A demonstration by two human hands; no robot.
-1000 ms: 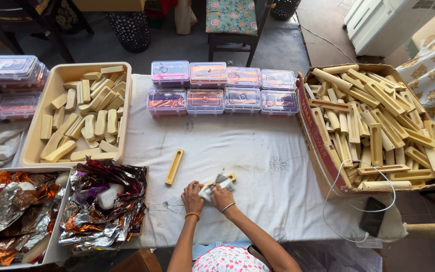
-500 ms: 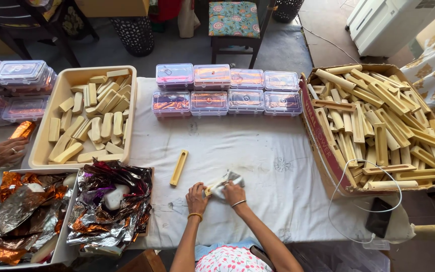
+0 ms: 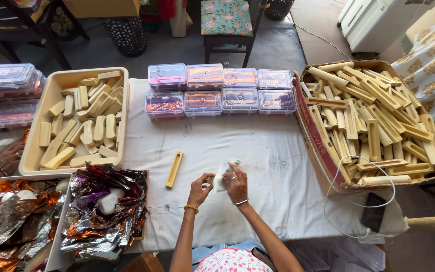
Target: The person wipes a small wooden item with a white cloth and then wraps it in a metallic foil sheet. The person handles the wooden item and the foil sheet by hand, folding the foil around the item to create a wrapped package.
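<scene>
My left hand (image 3: 199, 187) and my right hand (image 3: 236, 182) meet over the white tablecloth (image 3: 258, 151) near its front edge. Together they hold a small pale wooden piece wrapped in a white cloth (image 3: 222, 174); the piece itself is mostly hidden by the cloth and fingers. A yellow wooden frame piece with a long slot (image 3: 173, 169) lies on the cloth just left of my left hand, apart from it.
A cream tray of wooden blocks (image 3: 51, 95) stands at left, a cardboard box of long wooden pieces (image 3: 318, 146) at right. Clear plastic boxes (image 3: 220, 88) line the back. Foil-filled trays (image 3: 101, 211) sit front left. Another person's hand (image 3: 6, 158) rests at the left edge.
My hands have kept working the cloth-wrapped piece in place, turning it slightly. Another person's hand came into view at the left edge.
</scene>
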